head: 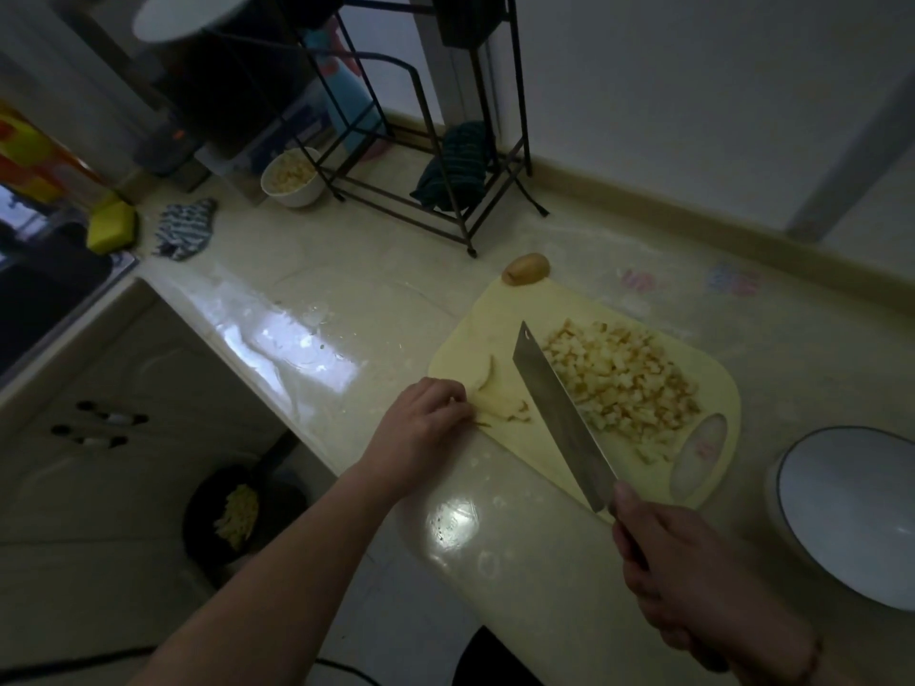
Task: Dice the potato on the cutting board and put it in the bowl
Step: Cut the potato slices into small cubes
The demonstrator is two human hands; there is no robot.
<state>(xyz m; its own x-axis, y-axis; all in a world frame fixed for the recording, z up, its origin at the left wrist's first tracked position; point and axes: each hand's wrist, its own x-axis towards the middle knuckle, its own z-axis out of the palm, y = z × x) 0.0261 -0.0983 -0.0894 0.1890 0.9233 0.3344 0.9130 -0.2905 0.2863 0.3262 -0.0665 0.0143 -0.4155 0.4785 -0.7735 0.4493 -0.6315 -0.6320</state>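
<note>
two hands in play: left hand (426, 413) curled over the last slices, right hand (693, 576) wrapped round the cleaver's handle.
cleaver: cleaver (559, 418) stands blade-down across the middle of the cutting board (500, 309), its flat side splitting the board in two.
left hand grip: fingertips tucked and pinching down on the potato slices (495, 398) at the board's near left corner, knuckles toward the blade.
right hand grip: fingers closed on the handle, thumb up near the heel of the blade; the handle itself is mostly hidden.
diced pile: potato dice (624, 383) heaped on the right side of the board, just beyond the blade.
bowl: white bowl (851, 512) sits on the counter just right of the board, nothing in it that i can see.
spare: one whole potato (526, 268) waits at the board's far edge, touching it.
progress call: most of this potato looks done; a few slices left, then the transfer.
technique: keep those fingertips curled back, let the knuckles guide the flat of the blade, stack the slices flat so they can't rock.
watch out: the slices are thin and close to the board's edge, so short, straight chops look safer than big swings.
</note>
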